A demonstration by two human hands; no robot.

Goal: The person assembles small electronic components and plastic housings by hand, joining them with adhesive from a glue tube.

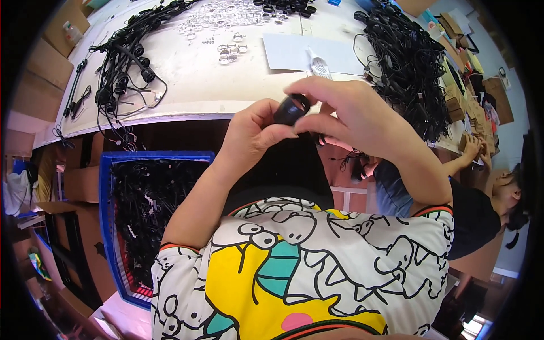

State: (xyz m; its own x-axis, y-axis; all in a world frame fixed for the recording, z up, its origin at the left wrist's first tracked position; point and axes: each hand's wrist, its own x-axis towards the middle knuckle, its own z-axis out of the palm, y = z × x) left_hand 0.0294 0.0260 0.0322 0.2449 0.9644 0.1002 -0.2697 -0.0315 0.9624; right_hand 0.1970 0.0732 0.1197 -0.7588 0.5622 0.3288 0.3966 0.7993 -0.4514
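Note:
My left hand (249,133) and my right hand (351,113) meet just below the white table's edge (187,110), both gripping a small black round socket part (291,109). The left hand's fingers hold it from below and the left; the right hand's fingers curl over its top. A black cord hangs from the part toward my lap and is mostly hidden by my hands.
Strung black socket cables (122,62) lie at the table's left, a big tangle of black cables (411,68) at its right. Clear rings (224,17), a white sheet (309,52) and a glue tube (319,65) sit beyond. A blue crate (105,187) of black parts stands lower left. Another person (481,198) works at the right.

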